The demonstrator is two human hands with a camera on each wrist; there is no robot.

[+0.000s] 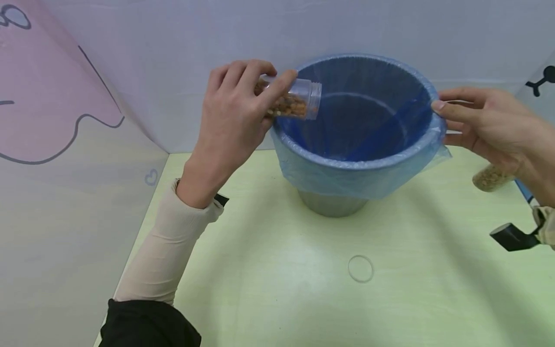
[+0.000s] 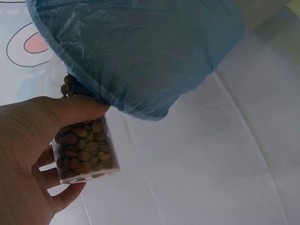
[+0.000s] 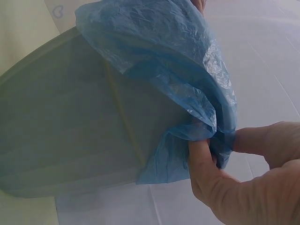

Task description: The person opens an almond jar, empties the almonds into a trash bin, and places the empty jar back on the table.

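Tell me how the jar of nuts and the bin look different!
The jar is much smaller than the bin. The jar is see-through, so you can spot the nuts inside, while the bin is grey with a blue bag over its rim. The jar is tipped sideways in the left hand, but the bin stands on the table. Both are rounded containers.

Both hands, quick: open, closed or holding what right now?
Left hand: holding the clear jar of nuts.
Right hand: gripping the blue bag on the bin.
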